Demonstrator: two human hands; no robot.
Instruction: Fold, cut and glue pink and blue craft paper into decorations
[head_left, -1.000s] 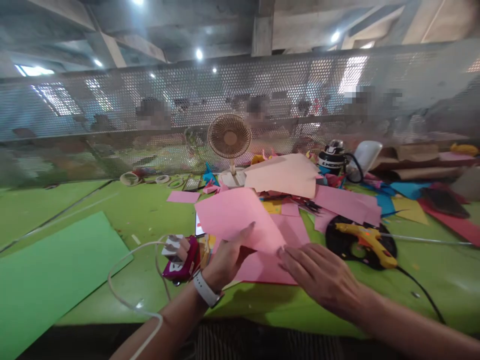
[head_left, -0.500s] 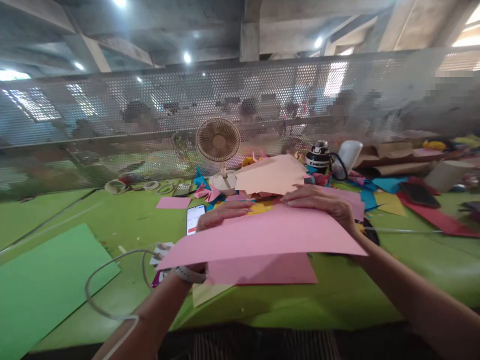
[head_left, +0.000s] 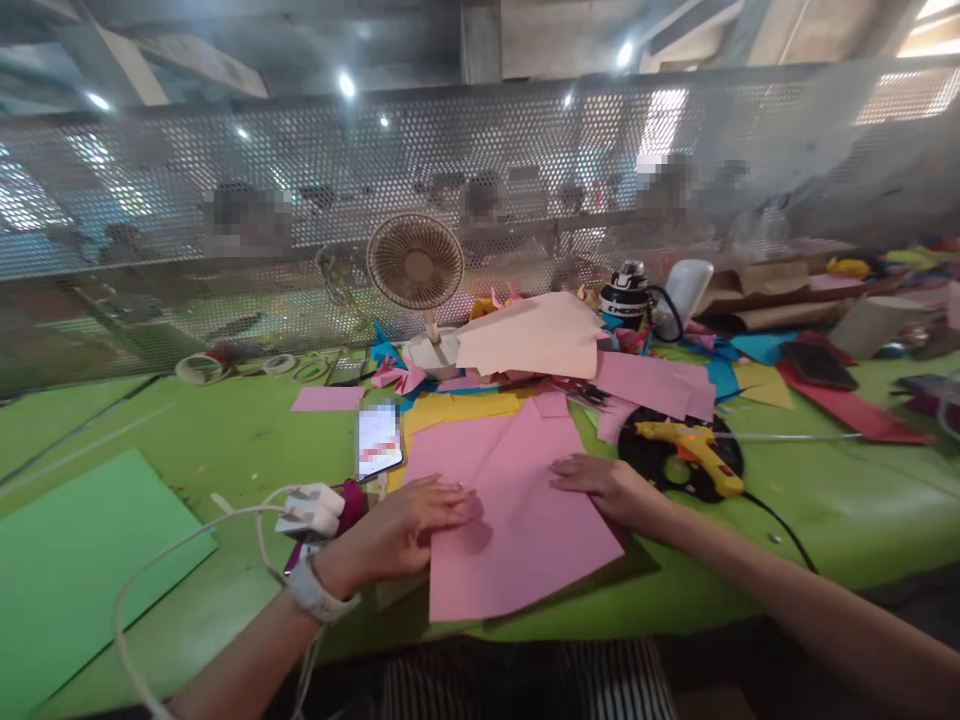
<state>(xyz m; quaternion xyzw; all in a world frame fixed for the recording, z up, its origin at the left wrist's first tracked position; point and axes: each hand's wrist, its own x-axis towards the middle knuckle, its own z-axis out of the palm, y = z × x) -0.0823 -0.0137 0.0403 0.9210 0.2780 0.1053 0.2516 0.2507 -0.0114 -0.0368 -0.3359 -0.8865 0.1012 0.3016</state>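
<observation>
Pink paper sheets (head_left: pixel 517 560) lie on the green tabletop in front of me, overlapping at slightly different angles. My left hand (head_left: pixel 412 520) rests on their left part with its fingers stretched out flat. On the right side, my right hand (head_left: pixel 611 490) also presses down with flat fingers. Neither hand grips anything. Just left of the paper are a lit phone (head_left: pixel 378 445) and a white plug adapter (head_left: pixel 311 512) with cables. Yellow paper (head_left: pixel 465 406) shows behind the pink sheets.
A yellow glue gun (head_left: pixel 697 452) lies on a black round tray at right. A small fan (head_left: pixel 416 262), peach paper (head_left: pixel 532 340) and a bottle (head_left: pixel 626 295) stand or lie at the back. A large green sheet (head_left: pixel 90 560) is at left; a mesh partition (head_left: pixel 300 220) closes the far side.
The raised, curved pink sheet has come down flat on the table. Both hands have moved from its far edge to lie on top, further apart. The view has tilted down slightly.
</observation>
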